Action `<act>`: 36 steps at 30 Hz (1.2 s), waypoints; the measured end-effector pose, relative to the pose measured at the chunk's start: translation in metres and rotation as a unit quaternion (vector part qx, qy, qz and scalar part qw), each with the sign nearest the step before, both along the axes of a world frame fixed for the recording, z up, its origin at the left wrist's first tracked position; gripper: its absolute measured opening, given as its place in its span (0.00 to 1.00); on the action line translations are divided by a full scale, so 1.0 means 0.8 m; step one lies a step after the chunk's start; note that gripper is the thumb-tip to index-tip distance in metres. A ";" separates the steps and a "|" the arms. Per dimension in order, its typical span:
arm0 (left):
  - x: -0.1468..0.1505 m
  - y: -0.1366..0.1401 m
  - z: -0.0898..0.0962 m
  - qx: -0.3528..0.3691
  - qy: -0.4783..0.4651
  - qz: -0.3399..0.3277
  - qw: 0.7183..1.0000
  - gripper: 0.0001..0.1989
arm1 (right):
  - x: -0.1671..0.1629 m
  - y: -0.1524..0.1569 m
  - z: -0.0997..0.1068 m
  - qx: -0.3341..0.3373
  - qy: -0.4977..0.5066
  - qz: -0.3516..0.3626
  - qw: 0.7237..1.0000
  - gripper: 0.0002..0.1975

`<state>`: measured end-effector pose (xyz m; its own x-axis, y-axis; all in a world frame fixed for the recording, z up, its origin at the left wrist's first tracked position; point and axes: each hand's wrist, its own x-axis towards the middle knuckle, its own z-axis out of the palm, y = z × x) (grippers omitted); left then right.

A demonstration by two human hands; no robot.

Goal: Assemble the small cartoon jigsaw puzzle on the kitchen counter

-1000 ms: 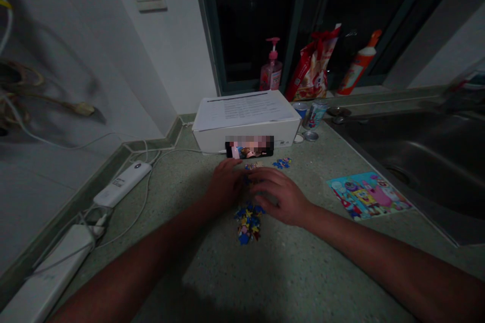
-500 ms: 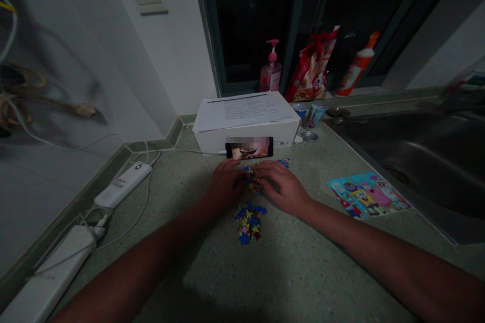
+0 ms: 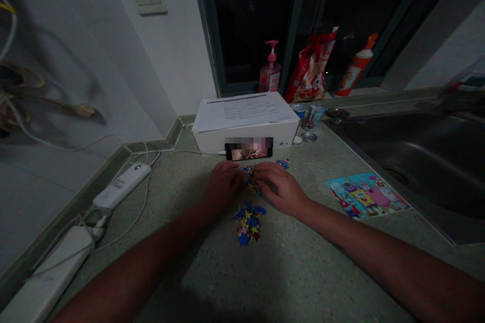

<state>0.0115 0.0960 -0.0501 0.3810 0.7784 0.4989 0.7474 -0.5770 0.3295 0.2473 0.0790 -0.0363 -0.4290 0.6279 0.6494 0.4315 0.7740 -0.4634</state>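
Small blue, yellow and brown jigsaw puzzle pieces (image 3: 250, 184) lie in a loose cluster on the speckled green counter. At its left side is my left hand (image 3: 223, 184), fingers bent but apart, with nothing visible in it. My right hand (image 3: 283, 186) rests at the other side, its fingers stretched over the cluster's edge and the thumb apart. Its fingertips hide some pieces. Nearer to me sits a second heap of puzzle pieces (image 3: 249, 223), touched by neither hand. A few more pieces (image 3: 283, 163) lie beyond my right hand.
A phone (image 3: 249, 150) leans against a white box (image 3: 212, 140) with papers on top. To the right lie a colourful cartoon picture sheet (image 3: 366, 196) and a sink (image 3: 428, 149). Cans (image 3: 313, 116) stand behind. A white power bank (image 3: 122, 185) and cables are at left.
My left hand has shifted slightly left, away from the cluster. My right hand stays almost in place. The phone's picture has changed.
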 end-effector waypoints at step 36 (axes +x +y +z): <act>0.009 -0.026 0.029 0.134 -0.098 -0.145 0.975 0.04 | -0.004 0.001 -0.004 0.006 -0.017 0.011 1.000 0.08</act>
<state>0.0185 0.0751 -0.0268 0.4428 0.4834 0.7552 0.4769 -0.8402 0.2583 0.2443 0.0798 -0.0393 -0.4643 0.6106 0.6416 0.4303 0.7887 -0.4391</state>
